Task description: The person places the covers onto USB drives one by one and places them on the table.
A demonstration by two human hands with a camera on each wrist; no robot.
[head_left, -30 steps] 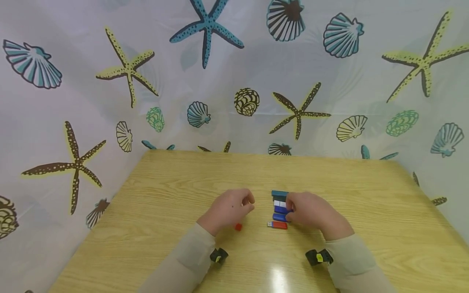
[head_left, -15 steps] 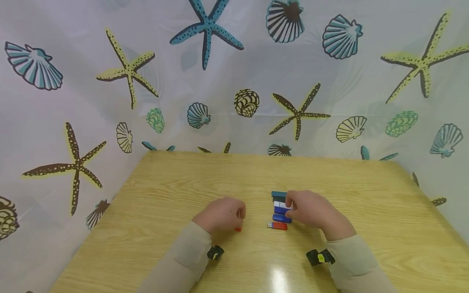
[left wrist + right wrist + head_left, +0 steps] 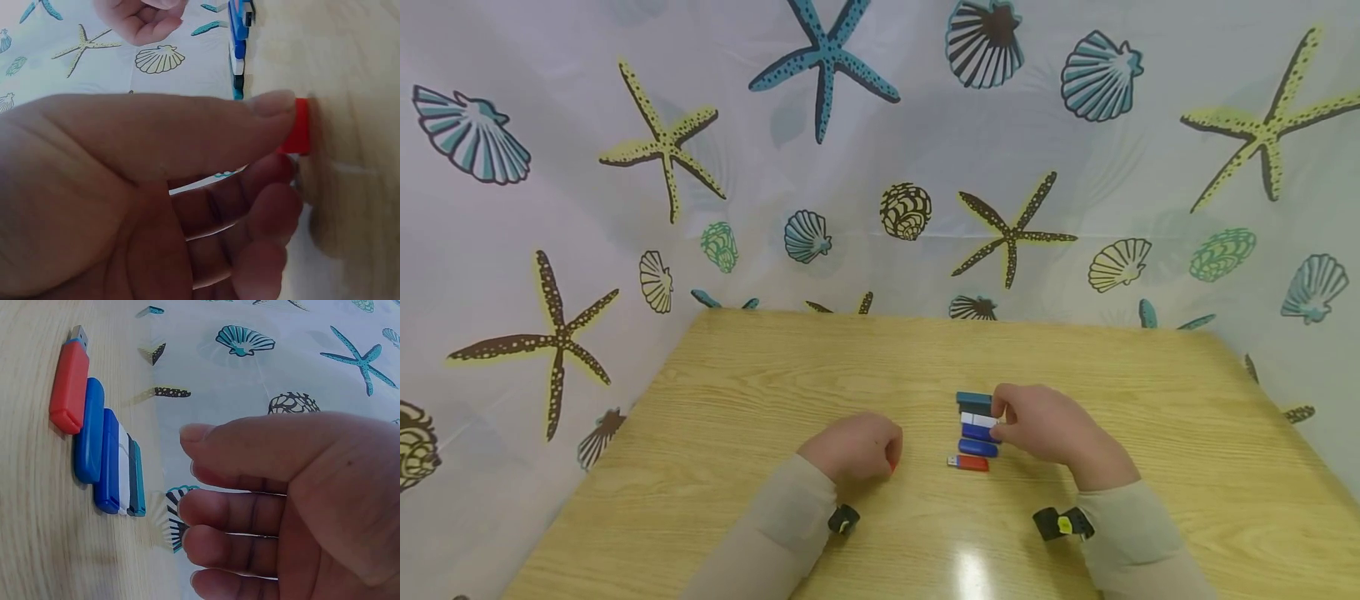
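Note:
With thumb and index finger my left hand [image 3: 853, 446] pinches a small red cap [image 3: 301, 127] close over the tabletop. My right hand [image 3: 1048, 425] hovers beside a row of USB sticks, fingers loosely curled and holding nothing. Nearest me in that row lies a red USB stick [image 3: 70, 387], its metal plug bare and pointing left in the head view. Behind it come a rounded blue stick [image 3: 91, 434], a darker blue one [image 3: 108, 462], a white one [image 3: 123, 472], a dark one [image 3: 132, 478] and a teal one [image 3: 139, 481].
The sticks lie on a light wooden table [image 3: 760, 367]. A white curtain [image 3: 880, 142] printed with starfish and shells hangs along the back and the sides of the table. A black band [image 3: 844, 519] shows at my left wrist, another band [image 3: 1063, 523] at my right.
My left hand has moved left and down onto the red cap and now pinches it. My right hand has drawn back slightly to the right, uncovering more of the sticks.

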